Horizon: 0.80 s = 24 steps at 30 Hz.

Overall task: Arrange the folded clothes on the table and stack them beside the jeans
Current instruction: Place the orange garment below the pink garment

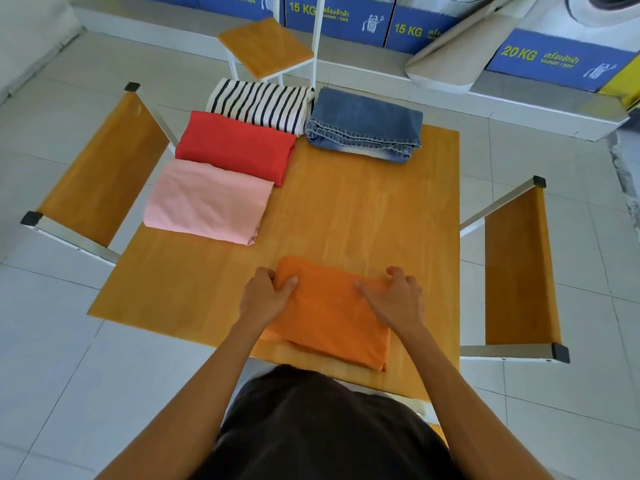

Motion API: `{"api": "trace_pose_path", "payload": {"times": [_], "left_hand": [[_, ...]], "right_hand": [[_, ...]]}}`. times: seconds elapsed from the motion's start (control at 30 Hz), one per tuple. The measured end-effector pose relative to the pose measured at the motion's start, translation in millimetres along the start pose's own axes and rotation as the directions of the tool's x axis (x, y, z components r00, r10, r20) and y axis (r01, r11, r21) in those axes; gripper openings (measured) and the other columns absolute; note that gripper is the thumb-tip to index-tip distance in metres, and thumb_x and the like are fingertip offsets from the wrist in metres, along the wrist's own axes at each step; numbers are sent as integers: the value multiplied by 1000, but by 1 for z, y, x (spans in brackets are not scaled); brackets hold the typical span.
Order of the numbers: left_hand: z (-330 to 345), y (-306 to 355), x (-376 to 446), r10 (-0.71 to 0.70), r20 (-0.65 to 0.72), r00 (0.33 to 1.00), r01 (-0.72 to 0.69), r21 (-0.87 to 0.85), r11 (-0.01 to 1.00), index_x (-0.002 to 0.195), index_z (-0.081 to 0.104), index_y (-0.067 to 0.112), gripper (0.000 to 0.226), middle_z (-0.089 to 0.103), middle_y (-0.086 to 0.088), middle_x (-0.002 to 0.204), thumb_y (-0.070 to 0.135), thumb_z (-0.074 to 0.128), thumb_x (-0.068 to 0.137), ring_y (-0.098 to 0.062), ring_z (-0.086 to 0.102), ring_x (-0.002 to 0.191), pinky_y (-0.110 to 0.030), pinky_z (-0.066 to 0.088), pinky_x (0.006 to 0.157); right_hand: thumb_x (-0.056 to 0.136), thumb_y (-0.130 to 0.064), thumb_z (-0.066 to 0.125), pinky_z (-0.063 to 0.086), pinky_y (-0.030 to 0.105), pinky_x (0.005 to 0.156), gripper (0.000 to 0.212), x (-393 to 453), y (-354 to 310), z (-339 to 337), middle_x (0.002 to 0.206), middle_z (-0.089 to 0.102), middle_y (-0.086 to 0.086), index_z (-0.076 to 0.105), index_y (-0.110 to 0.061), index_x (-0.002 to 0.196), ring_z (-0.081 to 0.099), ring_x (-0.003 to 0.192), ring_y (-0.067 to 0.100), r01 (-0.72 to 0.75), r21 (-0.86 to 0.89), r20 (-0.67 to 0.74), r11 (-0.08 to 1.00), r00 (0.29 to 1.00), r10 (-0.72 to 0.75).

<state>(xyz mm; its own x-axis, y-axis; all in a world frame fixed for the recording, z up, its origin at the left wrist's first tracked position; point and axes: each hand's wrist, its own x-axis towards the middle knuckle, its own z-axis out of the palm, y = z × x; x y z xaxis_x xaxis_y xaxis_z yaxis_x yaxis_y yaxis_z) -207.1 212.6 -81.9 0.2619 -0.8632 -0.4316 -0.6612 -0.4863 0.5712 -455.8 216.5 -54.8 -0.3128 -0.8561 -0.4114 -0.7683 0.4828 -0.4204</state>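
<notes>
Orange folded cloth point(332, 313), near table edge: left hand point(266, 296) and right hand point(394, 299) are gripping its far corners, fingers curled under. Advisable: lifting level, both sides together, keeping folds intact, heading toward jeans point(363, 124) at far edge.

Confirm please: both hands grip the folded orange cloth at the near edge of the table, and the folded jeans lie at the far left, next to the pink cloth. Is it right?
Not quite. The head view shows the folded jeans at the far right, next to the striped cloth, not the pink cloth. The rest holds: left hand and right hand grip the orange cloth near the table edge.
</notes>
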Motion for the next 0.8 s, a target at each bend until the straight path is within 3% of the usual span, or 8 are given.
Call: {"api": "trace_pose_path", "payload": {"times": [0.13,0.27,0.37,0.47,0.53,0.67,0.8], "left_hand": [[-3,-5,-4,-119,70,990,127,-116,985,121,56,12,69,61,-8,119,67,55,80,-28,59,105,-36,48,80],[-16,-11,-8,-150,170,974,205,-379,903,108,64,13,59,67,-4,104,64,62,77,-22,64,91,-37,55,77],[-31,-20,-9,-85,117,989,125,-393,911,99,61,24,45,63,8,92,64,61,78,-11,60,81,-28,47,62],[-58,-33,-2,2,7,1000,1,-380,925,90,58,33,32,59,15,90,63,58,80,-9,59,84,-25,43,61],[-75,-46,7,25,27,999,-13,-384,923,98,55,30,38,59,12,97,65,55,82,-13,58,90,-29,45,68],[-103,-75,17,-22,87,996,54,-387,921,123,44,27,58,53,2,121,70,47,84,-16,53,99,-33,45,79],[-143,-105,32,-100,74,992,119,-345,931,139,36,23,79,48,-6,138,76,39,81,-31,51,120,-48,43,96]], "right_hand": [[65,-78,65,46,51,96,96,-17,19,18,133,46,12,39,-17,134,47,124,35,-142,120,-53,983,987,150],[67,-79,62,55,44,79,74,-14,13,24,104,63,6,53,-17,106,62,95,28,-182,82,13,980,983,182],[74,-74,61,56,40,74,62,-23,-2,42,90,66,5,62,-15,91,64,86,25,-159,108,61,981,986,153],[81,-60,65,42,31,57,45,-40,-21,59,68,56,-4,56,-16,74,57,69,18,-38,223,-36,974,998,47],[87,-53,63,37,26,54,38,-49,-39,68,66,51,-9,53,-18,77,53,65,13,29,305,-75,952,997,-7],[95,-53,51,40,20,58,21,-66,-89,86,83,50,-23,48,-32,97,51,73,-1,49,466,-57,883,998,-26],[95,-54,50,44,25,59,26,-75,-132,104,90,58,-15,52,-28,99,57,81,5,45,540,-27,840,999,-36]]}}
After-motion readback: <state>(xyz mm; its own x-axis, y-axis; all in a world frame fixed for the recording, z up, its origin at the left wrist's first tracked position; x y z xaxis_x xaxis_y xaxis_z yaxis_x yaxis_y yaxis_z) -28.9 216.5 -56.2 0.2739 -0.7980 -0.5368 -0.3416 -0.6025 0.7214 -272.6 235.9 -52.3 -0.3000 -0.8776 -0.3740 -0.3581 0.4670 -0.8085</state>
